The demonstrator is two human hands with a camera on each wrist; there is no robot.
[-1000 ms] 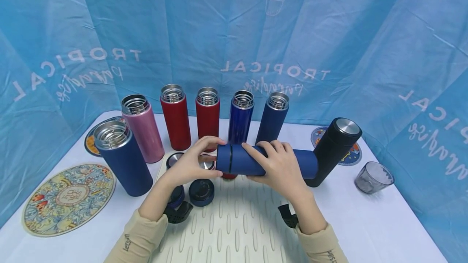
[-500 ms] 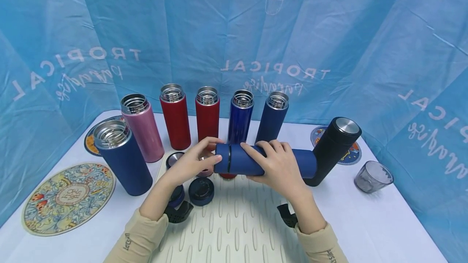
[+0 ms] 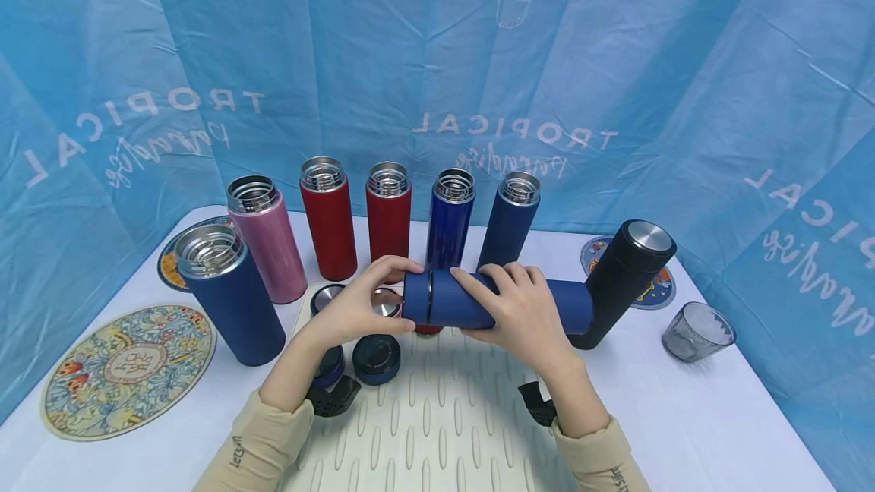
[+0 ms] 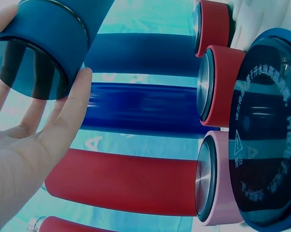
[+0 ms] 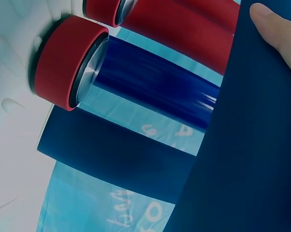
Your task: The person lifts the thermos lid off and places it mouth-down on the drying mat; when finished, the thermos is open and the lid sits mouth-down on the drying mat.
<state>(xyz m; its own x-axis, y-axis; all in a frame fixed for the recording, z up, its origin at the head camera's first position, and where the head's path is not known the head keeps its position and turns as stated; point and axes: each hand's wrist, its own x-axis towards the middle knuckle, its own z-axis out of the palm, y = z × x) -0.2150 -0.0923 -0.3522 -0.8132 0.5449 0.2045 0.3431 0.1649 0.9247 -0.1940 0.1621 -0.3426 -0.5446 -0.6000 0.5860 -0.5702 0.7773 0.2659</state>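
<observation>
A navy blue thermos (image 3: 573, 307) lies sideways in mid-air over the pale mat, its lid end pointing left. My right hand (image 3: 522, 313) grips it round the body, fingers over the top. On the other end, my left hand (image 3: 355, 306) holds the lid (image 3: 415, 298), thumb at the lower edge and fingers at the upper. In the left wrist view the lid's glossy dark top (image 4: 32, 72) faces the palm. A thin dark ring shows where lid meets body. The right wrist view has the thermos body (image 5: 242, 140) with one fingertip (image 5: 266, 21) on it.
Behind stand lidless bottles: navy (image 3: 235, 313), pink (image 3: 273, 257), two reds (image 3: 330, 238), glossy blue (image 3: 449, 230) and another navy (image 3: 509, 230). Loose lids (image 3: 377, 359) sit on the ribbed mat (image 3: 437, 416). A capped black thermos (image 3: 615, 287) and a glass (image 3: 693, 336) stand right.
Half a second ago my left thumb lifted up across the lid; now it is back at the lower edge, with the fingers spread round the lid again. My right hand keeps its hold.
</observation>
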